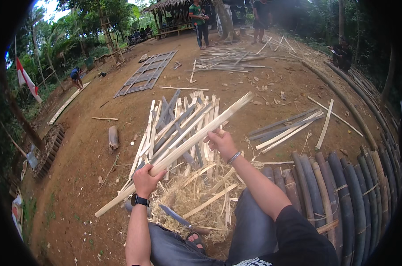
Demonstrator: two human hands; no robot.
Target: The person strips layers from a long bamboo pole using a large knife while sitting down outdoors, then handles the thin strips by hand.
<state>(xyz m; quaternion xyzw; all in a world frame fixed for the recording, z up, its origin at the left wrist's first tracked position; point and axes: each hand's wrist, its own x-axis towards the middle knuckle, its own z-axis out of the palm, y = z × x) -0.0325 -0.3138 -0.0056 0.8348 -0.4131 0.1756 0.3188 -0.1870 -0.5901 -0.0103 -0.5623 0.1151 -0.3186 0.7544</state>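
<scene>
A long pale bamboo strip [186, 145] slants across in front of me, its far end up to the right and its near end low on the left. My left hand [148, 181], below a dark wristwatch, wraps round its lower part. Farther up, the fingers of my right hand [221, 144] pinch its edge; a bracelet circles that wrist. Beneath the strip lies a heap of split bamboo slats [153, 128], some pale, some grey. Curly bamboo shavings [176, 195] cover the ground between my legs. A machete [179, 217] rests on them near my sandalled foot, blade toward the left.
Dark bamboo poles [338, 181] lie side by side at my right. A bamboo lattice panel [145, 74], a short bamboo piece [113, 137] and more slats [289, 126] lie on the dirt. Farther off, people stand near a thatched shelter [174, 13]; one person [76, 77] bends down at left.
</scene>
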